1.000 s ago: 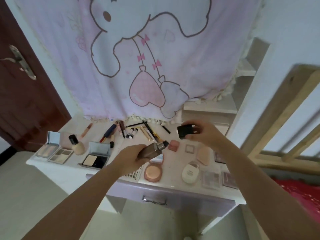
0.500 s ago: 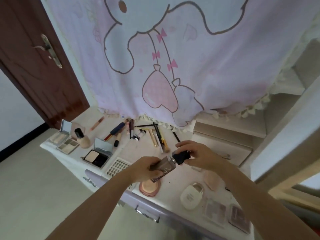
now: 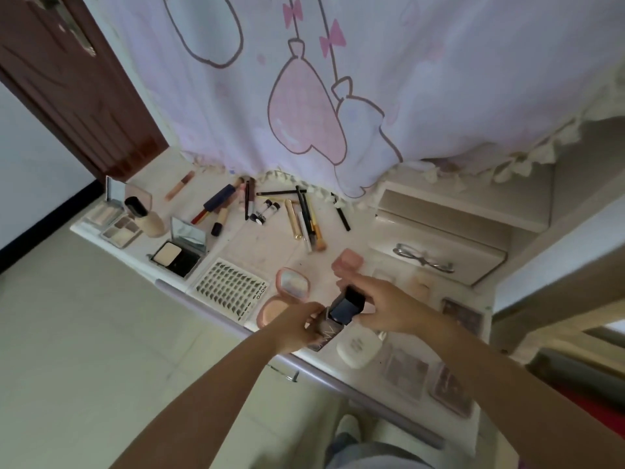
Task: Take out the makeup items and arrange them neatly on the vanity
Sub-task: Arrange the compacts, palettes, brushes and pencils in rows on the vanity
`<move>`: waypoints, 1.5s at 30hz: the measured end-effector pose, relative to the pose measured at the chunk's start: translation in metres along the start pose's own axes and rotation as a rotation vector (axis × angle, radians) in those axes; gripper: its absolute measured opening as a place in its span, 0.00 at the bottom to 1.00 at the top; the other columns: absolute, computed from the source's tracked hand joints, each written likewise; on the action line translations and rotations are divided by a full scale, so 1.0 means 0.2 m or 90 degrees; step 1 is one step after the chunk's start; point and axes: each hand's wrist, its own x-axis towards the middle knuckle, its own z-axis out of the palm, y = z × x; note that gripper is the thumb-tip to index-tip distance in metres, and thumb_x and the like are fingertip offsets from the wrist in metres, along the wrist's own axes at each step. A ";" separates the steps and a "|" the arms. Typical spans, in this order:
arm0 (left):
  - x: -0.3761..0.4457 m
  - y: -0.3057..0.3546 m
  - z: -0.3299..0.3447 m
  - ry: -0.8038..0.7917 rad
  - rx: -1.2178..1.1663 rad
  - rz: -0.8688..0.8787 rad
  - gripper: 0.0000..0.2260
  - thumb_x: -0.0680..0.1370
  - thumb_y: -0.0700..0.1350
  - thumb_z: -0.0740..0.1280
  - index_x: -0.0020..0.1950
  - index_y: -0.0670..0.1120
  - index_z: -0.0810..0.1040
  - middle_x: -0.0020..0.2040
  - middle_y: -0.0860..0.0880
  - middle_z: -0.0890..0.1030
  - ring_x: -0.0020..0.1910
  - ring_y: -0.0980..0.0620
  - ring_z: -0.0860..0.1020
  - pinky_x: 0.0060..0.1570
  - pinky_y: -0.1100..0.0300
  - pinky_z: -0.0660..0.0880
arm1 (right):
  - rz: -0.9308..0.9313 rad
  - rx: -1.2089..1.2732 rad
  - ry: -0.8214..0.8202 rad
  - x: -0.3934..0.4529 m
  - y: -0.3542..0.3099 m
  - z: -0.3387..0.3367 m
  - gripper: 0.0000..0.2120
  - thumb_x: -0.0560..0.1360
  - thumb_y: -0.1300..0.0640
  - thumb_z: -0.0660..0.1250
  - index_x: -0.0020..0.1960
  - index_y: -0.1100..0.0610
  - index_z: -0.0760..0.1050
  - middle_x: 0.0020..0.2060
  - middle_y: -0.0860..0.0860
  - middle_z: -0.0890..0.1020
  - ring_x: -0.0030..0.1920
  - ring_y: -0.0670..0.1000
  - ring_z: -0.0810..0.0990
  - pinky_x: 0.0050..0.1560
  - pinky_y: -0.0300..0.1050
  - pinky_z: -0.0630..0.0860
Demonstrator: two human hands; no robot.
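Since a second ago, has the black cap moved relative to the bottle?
Yes. The black cap, previously held apart to the right, now sits on the bottle top, above the white compact.

Vanity top (image 3: pixel 270 245): smooth, matt, off-white, with faint scuffs. Curtain (image 3: pixel 372 79): thin printed cloth, matt, its lower edge trimmed with a cream tasselled fringe (image 3: pixel 507 164). Door (image 3: pixel 84 96): dark reddish wood, moderately glossy, carrying a metal handle (image 3: pixel 72 28). Bottle (image 3: pixel 324 333): brownish, semi-glossy body; its cap (image 3: pixel 346 304) is glossy black plastic. Open compact (image 3: pixel 179 252): shiny mirror in the lid, matt powder pan. Round compact (image 3: pixel 358 346): smooth white plastic. Lash card (image 3: pixel 230 289): matt white card. Drawer-front tool (image 3: pixel 422 258): bright polished metal.
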 end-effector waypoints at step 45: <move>-0.02 0.40 0.07 0.455 0.252 0.414 0.15 0.75 0.53 0.58 0.55 0.45 0.69 0.41 0.47 0.82 0.33 0.49 0.80 0.30 0.65 0.71 | 0.344 0.323 0.211 -0.22 -0.08 -0.29 0.18 0.79 0.50 0.54 0.33 0.56 0.65 0.20 0.50 0.66 0.15 0.44 0.59 0.18 0.29 0.53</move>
